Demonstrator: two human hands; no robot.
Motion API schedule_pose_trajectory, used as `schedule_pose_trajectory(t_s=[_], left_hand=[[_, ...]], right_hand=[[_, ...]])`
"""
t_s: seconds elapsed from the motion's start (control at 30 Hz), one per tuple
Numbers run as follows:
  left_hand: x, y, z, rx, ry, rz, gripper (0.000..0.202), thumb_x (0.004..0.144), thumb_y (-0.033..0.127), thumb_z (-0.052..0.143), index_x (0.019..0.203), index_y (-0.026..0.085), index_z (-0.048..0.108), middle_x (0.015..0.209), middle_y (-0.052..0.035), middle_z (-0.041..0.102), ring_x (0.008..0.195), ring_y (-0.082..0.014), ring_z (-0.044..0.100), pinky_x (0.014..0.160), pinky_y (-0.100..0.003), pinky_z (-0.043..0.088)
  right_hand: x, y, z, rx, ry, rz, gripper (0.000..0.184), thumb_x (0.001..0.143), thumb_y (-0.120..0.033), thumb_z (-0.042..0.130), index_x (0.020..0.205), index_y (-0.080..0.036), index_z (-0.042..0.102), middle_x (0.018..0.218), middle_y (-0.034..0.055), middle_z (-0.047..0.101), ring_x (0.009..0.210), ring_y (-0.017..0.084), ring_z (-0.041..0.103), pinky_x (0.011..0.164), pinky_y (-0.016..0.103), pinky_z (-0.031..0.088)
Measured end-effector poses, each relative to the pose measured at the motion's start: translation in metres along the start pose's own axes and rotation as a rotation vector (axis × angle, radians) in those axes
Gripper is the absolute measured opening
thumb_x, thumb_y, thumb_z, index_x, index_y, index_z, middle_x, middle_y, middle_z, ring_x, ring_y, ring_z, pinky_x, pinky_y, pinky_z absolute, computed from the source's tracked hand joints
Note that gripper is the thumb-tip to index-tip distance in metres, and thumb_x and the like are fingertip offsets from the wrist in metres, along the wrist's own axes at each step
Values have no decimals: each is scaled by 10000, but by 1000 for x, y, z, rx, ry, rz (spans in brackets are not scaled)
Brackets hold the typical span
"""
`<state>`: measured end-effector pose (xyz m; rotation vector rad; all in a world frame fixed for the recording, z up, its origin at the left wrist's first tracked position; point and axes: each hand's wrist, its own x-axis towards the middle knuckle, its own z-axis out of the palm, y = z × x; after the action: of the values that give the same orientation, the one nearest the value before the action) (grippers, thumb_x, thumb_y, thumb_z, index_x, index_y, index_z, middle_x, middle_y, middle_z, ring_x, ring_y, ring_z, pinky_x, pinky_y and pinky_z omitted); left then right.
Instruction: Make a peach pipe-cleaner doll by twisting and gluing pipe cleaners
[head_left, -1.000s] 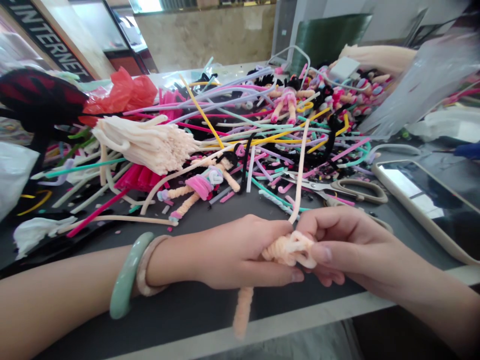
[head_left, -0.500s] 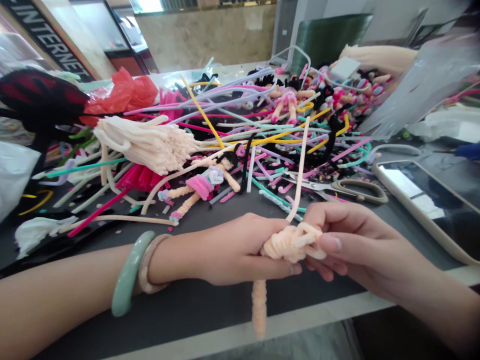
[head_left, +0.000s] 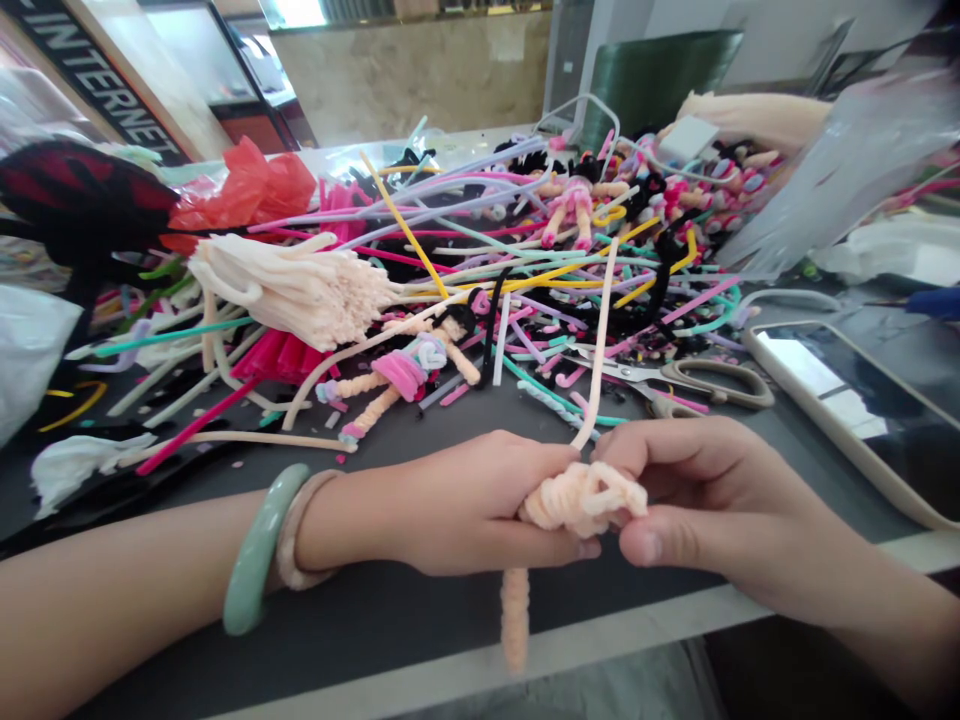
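Note:
Between my hands is a peach pipe-cleaner piece [head_left: 570,497], wound into thick coils with a looped end on the right. My left hand [head_left: 480,505] grips its coiled body between thumb and fingers. From under that hand a coiled limb [head_left: 515,620] hangs down over the table edge. A straight peach pipe cleaner [head_left: 604,340] rises from behind the piece. My right hand [head_left: 697,490] closes loosely about the looped end, its index finger against the top and its thumb just below. The other right fingers are partly hidden behind the piece.
Behind my hands lie a finished pipe-cleaner doll [head_left: 401,372], scissors [head_left: 675,380], a bundle of cream pipe cleaners [head_left: 292,290] and many loose coloured stems. A phone [head_left: 862,400] rests at right. Red plastic [head_left: 247,190] is at back left.
My right thumb has slid down off the looped end, which now shows more openly, and the index finger has shifted left. My left hand keeps its hold almost unmoved.

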<state>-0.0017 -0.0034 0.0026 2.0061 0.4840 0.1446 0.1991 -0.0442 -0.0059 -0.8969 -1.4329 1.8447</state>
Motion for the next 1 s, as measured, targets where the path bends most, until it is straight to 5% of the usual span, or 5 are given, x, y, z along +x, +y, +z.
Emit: schedule_pose_trajectory(t_s=[0.47, 0.73, 1.0], left_hand=[[1, 1, 1, 95, -47, -6, 200, 898, 351, 539, 951, 159, 554, 858, -23, 620, 746, -134, 583, 643, -195, 434], [2, 2, 1, 214, -83, -19, 253, 892, 372, 515, 1004, 159, 590, 927, -65, 660, 830, -197, 653, 691, -247, 487], [0, 2, 2, 110, -15, 13, 198, 929, 286, 484, 1034, 129, 544, 976, -82, 648, 900, -187, 636, 800, -271, 479]], right_hand=[[0, 1, -1, 1, -40, -36, 338, 792, -440, 705, 657, -146, 605, 610, -9, 534, 580, 93, 450, 517, 212, 339], [0, -2, 1, -90, -32, 69, 347, 837, -308, 669, 550, -155, 548, 516, -35, 472, 485, 66, 387, 439, 204, 287], [-2, 5, 3, -167, 141, -164, 370, 945, -308, 530, 602, -170, 542, 595, -25, 534, 551, 69, 449, 486, 200, 329]])
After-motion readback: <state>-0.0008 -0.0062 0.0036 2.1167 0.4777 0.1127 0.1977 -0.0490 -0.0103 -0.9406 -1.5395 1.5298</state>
